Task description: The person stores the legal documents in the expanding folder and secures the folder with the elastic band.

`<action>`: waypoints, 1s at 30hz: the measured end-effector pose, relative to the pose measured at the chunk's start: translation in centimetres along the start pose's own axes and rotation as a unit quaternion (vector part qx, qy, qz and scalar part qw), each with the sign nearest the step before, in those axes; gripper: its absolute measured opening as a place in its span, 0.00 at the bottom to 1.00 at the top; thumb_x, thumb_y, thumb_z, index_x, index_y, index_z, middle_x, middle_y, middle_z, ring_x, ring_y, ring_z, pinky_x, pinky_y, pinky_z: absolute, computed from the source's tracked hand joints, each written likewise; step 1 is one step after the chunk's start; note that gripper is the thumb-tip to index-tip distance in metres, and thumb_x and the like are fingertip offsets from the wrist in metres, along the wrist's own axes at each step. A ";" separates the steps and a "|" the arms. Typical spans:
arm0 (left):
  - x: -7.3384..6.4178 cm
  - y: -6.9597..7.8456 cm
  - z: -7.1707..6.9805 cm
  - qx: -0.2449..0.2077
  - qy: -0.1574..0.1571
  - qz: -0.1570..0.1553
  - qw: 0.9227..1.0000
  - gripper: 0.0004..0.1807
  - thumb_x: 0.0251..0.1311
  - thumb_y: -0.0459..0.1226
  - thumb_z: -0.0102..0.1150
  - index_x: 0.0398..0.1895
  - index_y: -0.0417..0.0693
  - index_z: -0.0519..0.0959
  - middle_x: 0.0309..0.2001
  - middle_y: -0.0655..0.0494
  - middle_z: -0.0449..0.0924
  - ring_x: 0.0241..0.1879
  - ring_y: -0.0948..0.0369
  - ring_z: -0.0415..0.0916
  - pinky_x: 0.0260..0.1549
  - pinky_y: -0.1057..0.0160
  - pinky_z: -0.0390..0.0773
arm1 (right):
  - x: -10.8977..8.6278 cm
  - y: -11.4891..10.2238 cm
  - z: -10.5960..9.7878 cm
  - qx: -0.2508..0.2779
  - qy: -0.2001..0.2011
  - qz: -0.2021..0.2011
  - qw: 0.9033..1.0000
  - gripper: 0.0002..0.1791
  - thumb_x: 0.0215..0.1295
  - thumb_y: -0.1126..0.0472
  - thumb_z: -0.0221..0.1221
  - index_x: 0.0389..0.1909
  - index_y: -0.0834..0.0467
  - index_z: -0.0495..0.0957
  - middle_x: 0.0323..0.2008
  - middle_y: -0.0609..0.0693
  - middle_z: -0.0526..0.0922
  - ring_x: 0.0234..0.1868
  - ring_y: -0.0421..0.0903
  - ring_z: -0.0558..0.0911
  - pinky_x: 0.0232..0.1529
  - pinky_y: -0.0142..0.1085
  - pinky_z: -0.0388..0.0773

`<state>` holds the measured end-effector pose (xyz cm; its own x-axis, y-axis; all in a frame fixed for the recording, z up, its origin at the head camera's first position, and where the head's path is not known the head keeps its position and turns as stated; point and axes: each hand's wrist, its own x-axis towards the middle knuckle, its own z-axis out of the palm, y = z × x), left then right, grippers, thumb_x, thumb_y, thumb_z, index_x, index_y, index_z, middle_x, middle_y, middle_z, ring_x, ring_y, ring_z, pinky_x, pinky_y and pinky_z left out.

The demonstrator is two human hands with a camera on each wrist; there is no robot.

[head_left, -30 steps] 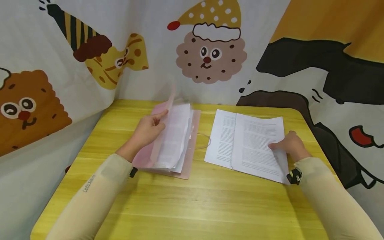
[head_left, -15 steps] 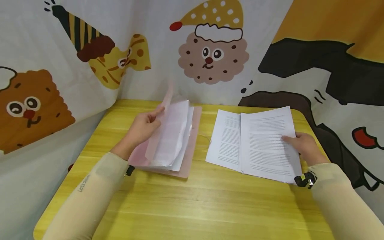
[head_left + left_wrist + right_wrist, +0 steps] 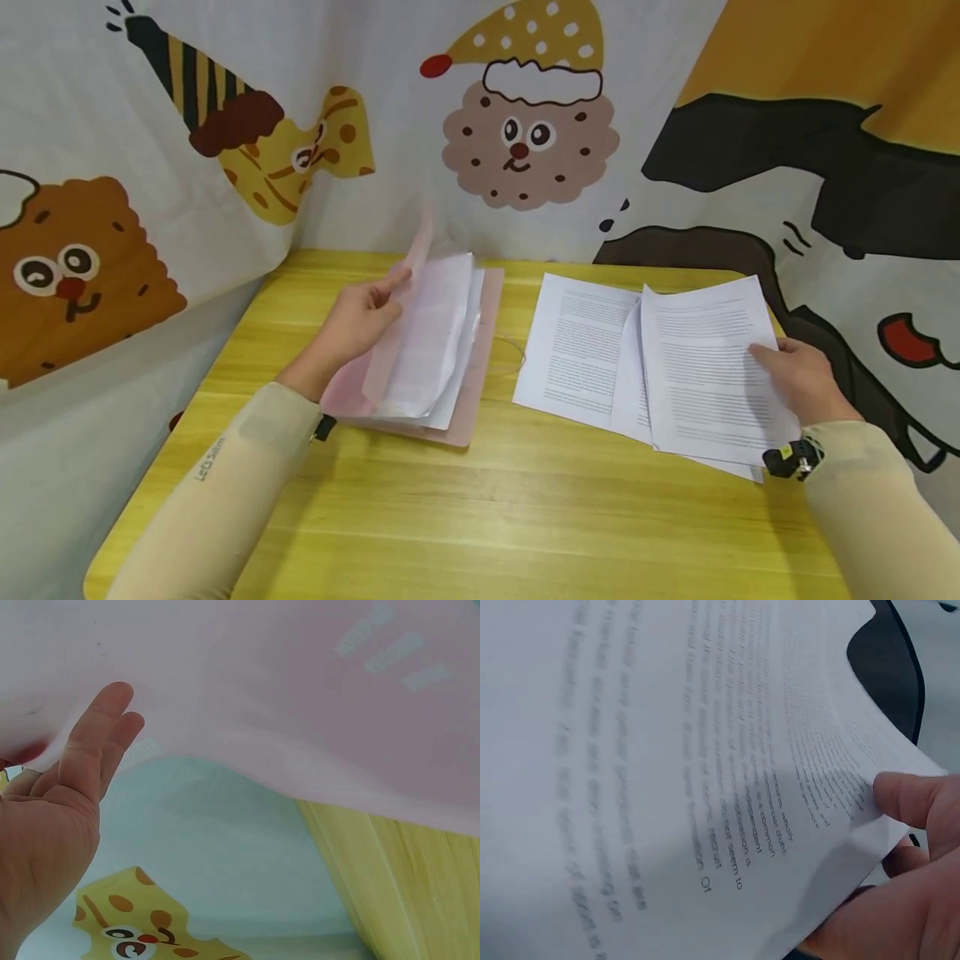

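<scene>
My left hand (image 3: 356, 321) pinches the raised translucent pink cover (image 3: 397, 337) of a folder (image 3: 483, 367) lying on the left half of the table. Clear sleeves with white sheets (image 3: 438, 333) fan out inside it. In the left wrist view the cover (image 3: 247, 697) spreads across the top, with two fingers of that hand on its near side. On the right, my right hand (image 3: 806, 383) grips printed paper (image 3: 705, 367) at its right edge, thumb on top. The paper bends in the right wrist view. More printed sheets (image 3: 581, 350) lie partly beneath it.
A yellow wood-grain table (image 3: 480, 517) carries everything. A thin elastic loop (image 3: 517, 350) sticks out from the folder's right edge toward the sheets. Behind the table hangs a white curtain (image 3: 397, 83) with cartoon prints.
My right hand has moved right with the gripped paper, which has slid off the sheets below and uncovered more of their print. The left hand shifted slightly left with the folder cover.
</scene>
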<state>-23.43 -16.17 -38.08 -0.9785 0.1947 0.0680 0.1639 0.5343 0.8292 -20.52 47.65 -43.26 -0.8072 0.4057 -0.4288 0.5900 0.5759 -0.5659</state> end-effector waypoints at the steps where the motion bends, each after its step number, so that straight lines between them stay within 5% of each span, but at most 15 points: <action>1: -0.1 0.0 0.0 0.000 0.000 -0.001 1.000 0.30 0.73 0.34 0.51 0.78 0.50 0.71 0.29 0.49 0.75 0.15 0.68 0.53 0.16 0.67 0.59 | 0.0 0.0 0.0 -0.003 -0.005 0.009 1.000 0.54 0.77 0.32 0.49 0.85 0.67 0.46 0.66 0.72 0.71 0.46 0.59 0.84 0.32 0.39 0.83; 8: -0.4 -0.1 -0.3 0.001 0.004 -0.001 1.000 0.30 0.73 0.33 0.52 0.78 0.50 0.72 0.55 0.41 0.86 0.15 0.69 0.53 0.17 0.68 0.60 | 0.1 -3.3 3.2 -0.148 -0.019 -0.014 0.989 0.71 0.62 0.33 0.70 0.76 0.85 0.42 0.61 0.83 0.65 0.50 0.68 0.75 0.52 0.59 0.81; 11: -0.4 -0.3 -0.2 0.010 0.008 0.001 1.000 0.30 0.73 0.33 0.53 0.78 0.50 0.72 0.32 0.45 0.80 0.15 0.69 0.53 0.16 0.68 0.60 | 0.2 -5.1 4.6 -0.191 -0.016 -0.025 0.981 0.74 0.61 0.37 0.72 0.74 0.88 0.35 0.61 0.86 0.63 0.53 0.70 0.73 0.61 0.65 0.78; 13: -0.4 -0.4 0.0 0.016 0.008 0.005 1.000 0.30 0.73 0.33 0.53 0.78 0.49 0.72 0.27 0.51 0.73 0.15 0.68 0.53 0.17 0.68 0.60 | 0.2 -6.0 4.9 -0.193 -0.018 -0.013 0.981 0.74 0.63 0.39 0.72 0.74 0.88 0.31 0.64 0.86 0.61 0.55 0.71 0.71 0.66 0.66 0.75; 16: -0.3 -0.4 0.2 0.022 0.006 0.007 1.000 0.30 0.73 0.33 0.53 0.78 0.49 0.72 0.28 0.50 0.76 0.14 0.68 0.54 0.17 0.68 0.60 | 0.3 -6.6 5.1 -0.198 -0.021 -0.008 0.980 0.75 0.63 0.41 0.72 0.75 0.87 0.29 0.66 0.86 0.60 0.57 0.72 0.71 0.69 0.67 0.73; 18: -0.2 -0.4 0.4 0.024 0.006 0.011 1.000 0.29 0.73 0.32 0.53 0.78 0.48 0.72 0.37 0.44 0.82 0.15 0.68 0.53 0.18 0.68 0.60 | 0.3 -6.4 5.1 -0.191 -0.018 -0.013 0.981 0.75 0.62 0.43 0.73 0.75 0.87 0.28 0.66 0.87 0.60 0.57 0.72 0.70 0.69 0.68 0.72; 21: -0.1 -0.3 0.7 0.030 0.003 0.013 0.999 0.30 0.73 0.33 0.53 0.77 0.49 0.72 0.36 0.42 0.82 0.15 0.67 0.53 0.18 0.67 0.60 | 0.4 -5.6 5.1 -0.159 -0.008 -0.027 0.987 0.74 0.61 0.46 0.74 0.77 0.85 0.27 0.68 0.87 0.58 0.59 0.72 0.70 0.71 0.68 0.70; 26: -0.2 0.0 0.7 0.037 -0.004 0.016 0.999 0.30 0.73 0.34 0.52 0.78 0.50 0.71 0.24 0.55 0.72 0.15 0.65 0.55 0.17 0.67 0.61 | 0.8 -4.2 4.2 -0.066 0.001 -0.056 0.996 0.66 0.70 0.54 0.66 0.83 0.71 0.22 0.80 0.83 0.42 0.73 0.78 0.61 0.75 0.71 0.60; 30: -0.4 0.0 0.3 0.031 -0.001 0.008 0.999 0.30 0.74 0.35 0.53 0.79 0.50 0.71 0.21 0.58 0.67 0.15 0.64 0.56 0.17 0.66 0.61 | 0.6 -3.9 3.6 0.007 -0.026 -0.109 0.994 0.62 0.76 0.58 0.60 0.83 0.51 0.14 0.81 0.80 0.44 0.73 0.75 0.66 0.67 0.62 0.76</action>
<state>-23.00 -16.00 -38.31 -0.9756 0.2047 0.0796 0.1865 0.5809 0.7923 -23.26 43.12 -43.86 -0.9139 0.2357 -0.3306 0.4023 0.6353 -0.6592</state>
